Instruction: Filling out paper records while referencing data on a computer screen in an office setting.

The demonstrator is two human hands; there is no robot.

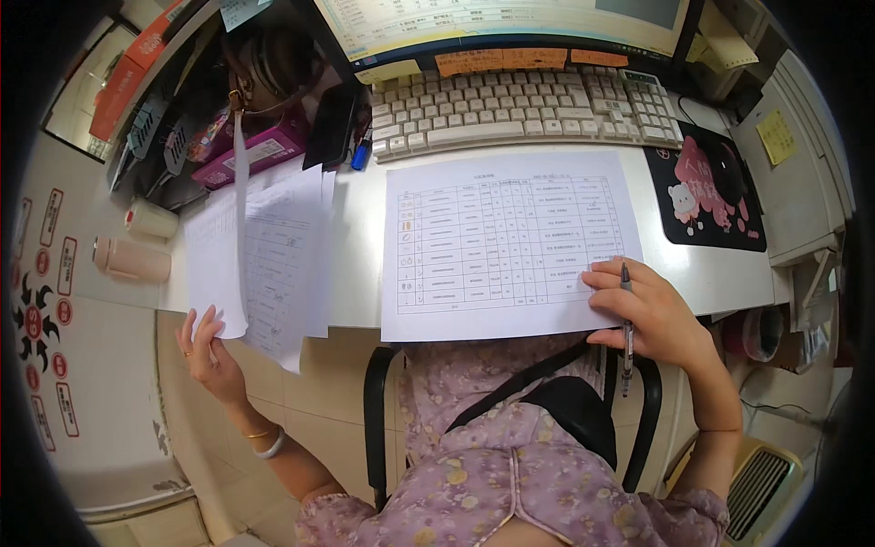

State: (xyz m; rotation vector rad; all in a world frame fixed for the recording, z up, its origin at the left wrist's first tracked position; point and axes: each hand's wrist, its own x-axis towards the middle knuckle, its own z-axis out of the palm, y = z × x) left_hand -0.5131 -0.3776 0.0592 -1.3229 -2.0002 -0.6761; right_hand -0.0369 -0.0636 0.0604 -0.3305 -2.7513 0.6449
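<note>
My left hand [208, 354] is at the near edge of a lifted white sheet of paper [217, 283], its fingers closed on the lower corner. The thumb is hidden. The sheet rises in a curve off a stack of printed papers [278, 264] whose near end hangs over the desk edge. My right hand [652, 314] holds a clear-barrelled pen [627, 360], pointing back toward me. Its fingertips rest on the lower right of a printed table form [497, 310], which lies flat in front of me with small pictures down its left column.
Behind the form stand a white keyboard [510, 135] and a monitor [510, 23]. A black mouse [726, 173] sits on a patterned mouse pad [702, 205] at the right. At the left are a blue pen [361, 155], a phone [330, 128], a purple box [255, 155] and a pink bottle [132, 260].
</note>
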